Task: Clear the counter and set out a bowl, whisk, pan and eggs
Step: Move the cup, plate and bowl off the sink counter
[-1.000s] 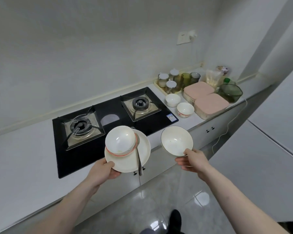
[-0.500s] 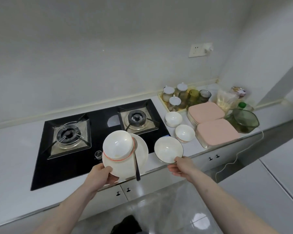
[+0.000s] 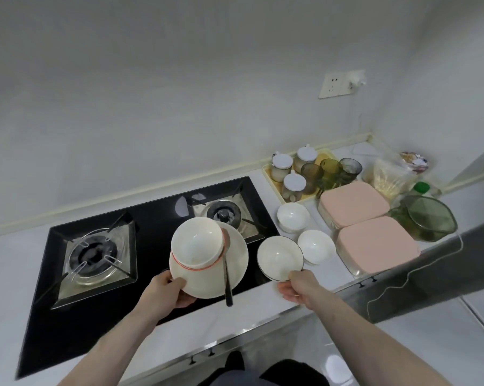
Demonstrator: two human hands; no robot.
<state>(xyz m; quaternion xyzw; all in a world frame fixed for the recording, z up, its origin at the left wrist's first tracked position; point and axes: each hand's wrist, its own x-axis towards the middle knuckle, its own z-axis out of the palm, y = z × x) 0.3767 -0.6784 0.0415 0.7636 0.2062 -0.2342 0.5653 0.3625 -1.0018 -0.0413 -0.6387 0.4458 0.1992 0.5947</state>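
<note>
We are gripping a plate [image 3: 236, 263] in our left hand [image 3: 165, 291], stacked bowls [image 3: 197, 245] and a spoon [image 3: 226, 270] on it; our right hand [image 3: 298, 286] is pinching a dark-rimmed bowl [image 3: 280, 257] by its near edge. No writing is legible.

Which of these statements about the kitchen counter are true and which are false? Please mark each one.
1. The left hand holds a plate with stacked bowls and a spoon on it. True.
2. The right hand is empty. False: it holds a dark-rimmed bowl by its rim.
3. Two small white bowls stand on the counter right of the hob. True.
4. A pan sits on the left burner. False: both burners are bare.
5. The two square containers have pink lids. True.
6. The wall socket is right above the left burner. False: it is far to the right, above the jars.
</note>
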